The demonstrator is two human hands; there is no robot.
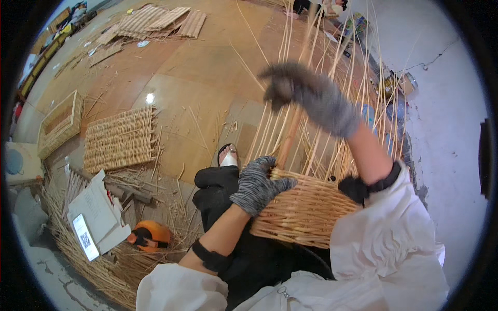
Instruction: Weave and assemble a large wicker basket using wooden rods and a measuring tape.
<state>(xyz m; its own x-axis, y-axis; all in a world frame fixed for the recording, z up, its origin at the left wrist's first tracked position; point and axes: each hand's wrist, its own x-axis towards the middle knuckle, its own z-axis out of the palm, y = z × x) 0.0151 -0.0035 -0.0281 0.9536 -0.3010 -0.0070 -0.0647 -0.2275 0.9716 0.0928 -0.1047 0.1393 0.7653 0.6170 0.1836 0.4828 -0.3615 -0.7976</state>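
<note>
My left hand (259, 187), in a speckled grey glove, grips the top edge of a woven wicker piece (303, 212) in my lap, beside a thicker upright rod (287, 142). Long pale canes (353, 78) rise from the weave and fan out away from me. My right hand (306, 96), gloved in grey, is raised among the canes, above and right of my left hand; its curled fingers are smeared by motion, so whether they hold a cane cannot be seen.
A woven mat (116, 140), wicker tray (57, 127), cardboard (98, 197), phone (85, 237) and orange-black tool (158, 236) lie to the left among loose canes. Several panels (155, 20) lie farther back. Part of another person (301, 8) shows at top. A pale wall (443, 114) runs along the right.
</note>
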